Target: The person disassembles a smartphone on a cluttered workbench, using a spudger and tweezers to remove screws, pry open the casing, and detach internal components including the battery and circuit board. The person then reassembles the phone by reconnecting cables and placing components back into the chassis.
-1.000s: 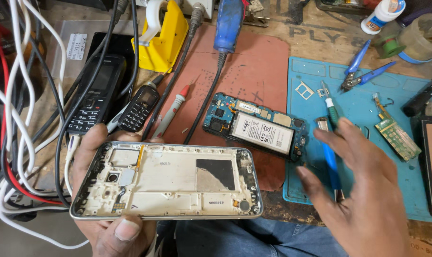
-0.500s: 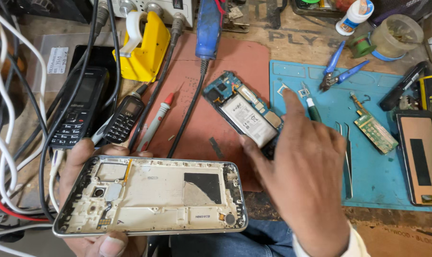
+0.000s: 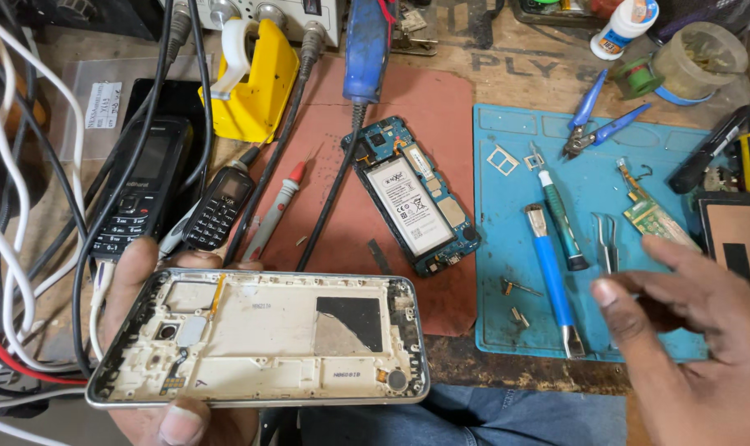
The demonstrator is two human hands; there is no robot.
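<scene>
Head view, near left: left hand [image 3: 156, 330] under the phone frame [image 3: 259, 339], fingers wrapped behind it, thumb on the near edge. Frame held flat, inner side up, over the desk's near edge and partly above the lap. Hold looks light; a slip off the thumb likely drops the frame to the floor or onto the cables.

Near right: right hand [image 3: 697, 339] empty, fingers spread wide, hovering above the near right corner of the blue mat [image 3: 507, 330]. Nearest items: blue-handled screwdriver [image 3: 551, 281], green-handled screwdriver [image 3: 563, 221], tweezers [image 3: 606, 241]. Small loose metal parts [image 3: 515, 301] beside the blue handle; a careless sweep of the fingers probably scatters them off the mat.

Centre: phone board with battery [image 3: 416, 198] lying exposed on the red mat [image 3: 424, 91], apart from the frame. Blue soldering tool [image 3: 365, 45] pointing at its far end, black lead running alongside; heat or a snagged lead judged a hazard to the battery.

Left: two small keypad phones [image 3: 177, 198], red-tipped probe [image 3: 277, 206], yellow holder [image 3: 255, 83], tangle of white, black and red cables [image 3: 11, 248] close to the frame's left end; snagging likely there.

Far right: blue cutters [image 3: 598, 124], small green board [image 3: 651, 216], glue bottle [image 3: 626, 25], clear tub [image 3: 701, 58].
</scene>
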